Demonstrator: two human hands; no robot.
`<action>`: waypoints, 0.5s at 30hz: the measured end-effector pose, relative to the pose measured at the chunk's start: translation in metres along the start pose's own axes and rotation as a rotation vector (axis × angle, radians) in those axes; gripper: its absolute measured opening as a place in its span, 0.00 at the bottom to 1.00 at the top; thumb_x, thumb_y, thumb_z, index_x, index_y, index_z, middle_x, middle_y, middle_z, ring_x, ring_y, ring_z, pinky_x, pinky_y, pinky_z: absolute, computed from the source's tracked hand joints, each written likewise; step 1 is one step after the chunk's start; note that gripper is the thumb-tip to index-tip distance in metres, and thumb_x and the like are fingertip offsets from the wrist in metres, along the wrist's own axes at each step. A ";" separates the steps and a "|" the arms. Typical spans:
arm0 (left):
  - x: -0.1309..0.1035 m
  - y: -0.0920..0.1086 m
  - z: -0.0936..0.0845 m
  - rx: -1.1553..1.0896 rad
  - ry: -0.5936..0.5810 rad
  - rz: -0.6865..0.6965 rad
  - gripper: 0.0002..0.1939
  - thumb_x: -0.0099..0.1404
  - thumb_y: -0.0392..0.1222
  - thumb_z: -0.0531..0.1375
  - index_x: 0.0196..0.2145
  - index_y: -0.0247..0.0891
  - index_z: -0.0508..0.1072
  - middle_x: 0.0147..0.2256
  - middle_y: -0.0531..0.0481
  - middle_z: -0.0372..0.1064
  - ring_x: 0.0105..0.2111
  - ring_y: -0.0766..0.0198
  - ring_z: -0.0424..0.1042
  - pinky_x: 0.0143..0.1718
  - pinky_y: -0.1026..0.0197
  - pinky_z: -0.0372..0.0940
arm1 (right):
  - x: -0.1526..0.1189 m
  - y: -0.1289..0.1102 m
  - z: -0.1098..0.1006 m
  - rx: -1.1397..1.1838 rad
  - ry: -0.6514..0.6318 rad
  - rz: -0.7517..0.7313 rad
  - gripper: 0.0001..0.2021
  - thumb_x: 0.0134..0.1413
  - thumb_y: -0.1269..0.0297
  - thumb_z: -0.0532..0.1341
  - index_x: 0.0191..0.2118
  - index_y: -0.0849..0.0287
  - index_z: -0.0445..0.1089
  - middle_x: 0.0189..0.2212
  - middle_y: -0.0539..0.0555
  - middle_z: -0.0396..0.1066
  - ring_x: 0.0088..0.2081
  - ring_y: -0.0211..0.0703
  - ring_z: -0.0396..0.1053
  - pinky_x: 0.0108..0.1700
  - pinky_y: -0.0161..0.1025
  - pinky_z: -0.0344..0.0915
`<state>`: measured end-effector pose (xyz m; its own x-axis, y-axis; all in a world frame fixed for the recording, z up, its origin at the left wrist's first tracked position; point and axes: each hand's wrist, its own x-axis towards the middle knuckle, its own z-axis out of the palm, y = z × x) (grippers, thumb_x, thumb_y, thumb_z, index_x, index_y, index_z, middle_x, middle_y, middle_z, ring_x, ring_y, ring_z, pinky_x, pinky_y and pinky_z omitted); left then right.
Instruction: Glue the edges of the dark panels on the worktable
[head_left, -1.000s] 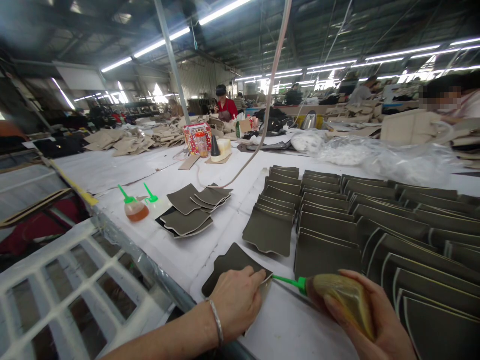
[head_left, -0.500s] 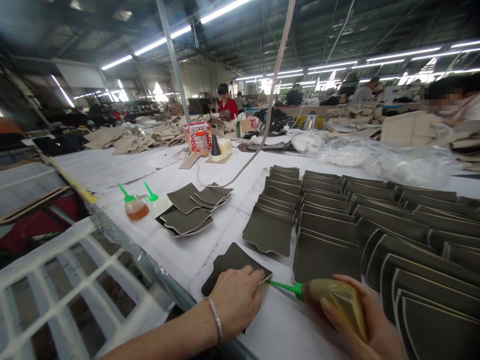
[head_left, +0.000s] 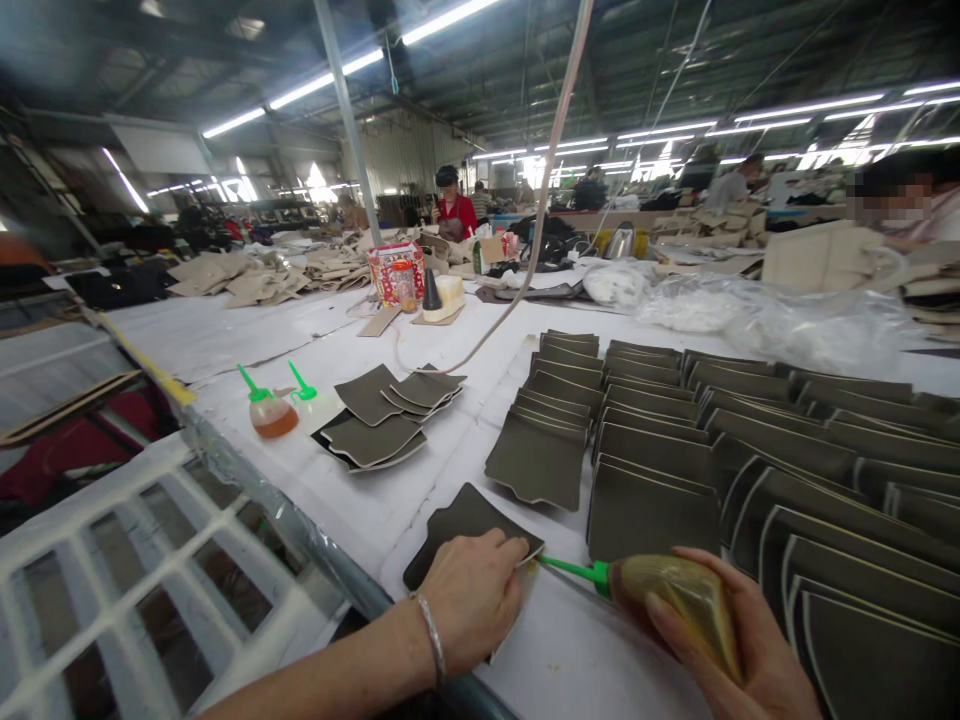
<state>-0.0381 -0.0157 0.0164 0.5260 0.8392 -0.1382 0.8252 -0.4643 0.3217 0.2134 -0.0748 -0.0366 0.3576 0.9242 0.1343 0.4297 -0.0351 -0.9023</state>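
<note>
Head view: glue bottle nozzle at edge of dark leather piece, near tabletop edge.

Left hand flat on leather piece, fingers together, pressing down. Right hand wrapped around glue bottle, fingers clamped on its body, green nozzle touching piece edge. Rows of overlapped pieces just beyond on white tabletop; two spare bottles well apart, left.

On the table, the overlapping rows of cut pieces lie right; a loose pile of pieces sits left of them, with 2 glue bottles further left.
</note>
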 end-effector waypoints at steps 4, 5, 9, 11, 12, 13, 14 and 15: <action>0.000 0.000 0.000 0.004 0.001 -0.004 0.19 0.67 0.37 0.48 0.50 0.45 0.72 0.39 0.49 0.74 0.37 0.53 0.76 0.40 0.51 0.72 | 0.005 -0.009 0.003 0.011 0.028 0.005 0.30 0.52 0.37 0.64 0.54 0.51 0.65 0.50 0.54 0.67 0.47 0.56 0.69 0.52 0.49 0.66; 0.000 0.000 0.000 0.004 0.004 -0.004 0.19 0.67 0.37 0.48 0.51 0.46 0.72 0.39 0.49 0.74 0.37 0.53 0.76 0.39 0.51 0.72 | 0.006 -0.010 0.004 0.011 0.039 0.016 0.31 0.51 0.36 0.64 0.54 0.51 0.65 0.50 0.54 0.68 0.47 0.56 0.69 0.52 0.50 0.65; 0.000 0.001 0.000 -0.009 0.011 -0.004 0.19 0.68 0.38 0.48 0.51 0.46 0.72 0.39 0.49 0.74 0.37 0.52 0.76 0.40 0.50 0.72 | 0.004 -0.007 0.003 0.001 0.035 0.064 0.35 0.47 0.33 0.64 0.52 0.54 0.66 0.47 0.56 0.70 0.45 0.57 0.70 0.50 0.49 0.67; -0.001 0.001 0.000 -0.016 0.009 -0.010 0.19 0.67 0.38 0.48 0.50 0.46 0.72 0.39 0.49 0.74 0.37 0.51 0.76 0.40 0.50 0.72 | 0.002 -0.002 0.001 0.022 -0.043 0.071 0.33 0.50 0.35 0.64 0.53 0.54 0.65 0.48 0.55 0.70 0.46 0.55 0.70 0.49 0.45 0.67; -0.001 0.001 -0.001 -0.018 0.008 -0.013 0.19 0.67 0.38 0.48 0.50 0.45 0.72 0.39 0.49 0.74 0.37 0.51 0.76 0.40 0.50 0.72 | 0.002 0.000 0.001 0.040 -0.084 0.071 0.32 0.51 0.36 0.64 0.54 0.53 0.65 0.49 0.54 0.69 0.46 0.54 0.70 0.49 0.43 0.67; -0.001 0.001 -0.001 -0.022 0.009 -0.015 0.19 0.67 0.38 0.48 0.50 0.45 0.72 0.39 0.49 0.74 0.37 0.51 0.76 0.40 0.50 0.72 | 0.001 0.001 0.000 0.058 -0.105 0.072 0.31 0.52 0.37 0.64 0.55 0.52 0.64 0.49 0.54 0.69 0.47 0.53 0.70 0.49 0.42 0.66; -0.002 0.001 -0.001 -0.026 0.010 -0.018 0.19 0.67 0.38 0.48 0.50 0.45 0.72 0.39 0.49 0.74 0.37 0.51 0.76 0.40 0.50 0.72 | 0.001 0.002 0.000 0.070 -0.099 0.075 0.31 0.53 0.37 0.64 0.55 0.52 0.64 0.50 0.53 0.69 0.47 0.53 0.70 0.50 0.42 0.66; -0.002 0.001 -0.001 -0.029 0.011 -0.019 0.19 0.67 0.38 0.48 0.51 0.45 0.72 0.39 0.49 0.74 0.38 0.51 0.76 0.40 0.50 0.72 | 0.002 0.002 0.000 0.072 -0.075 0.074 0.32 0.52 0.37 0.64 0.55 0.51 0.64 0.50 0.53 0.68 0.48 0.54 0.70 0.51 0.43 0.65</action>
<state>-0.0382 -0.0177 0.0182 0.5077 0.8510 -0.1342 0.8286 -0.4398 0.3464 0.2146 -0.0733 -0.0388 0.3219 0.9460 0.0373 0.3429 -0.0798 -0.9360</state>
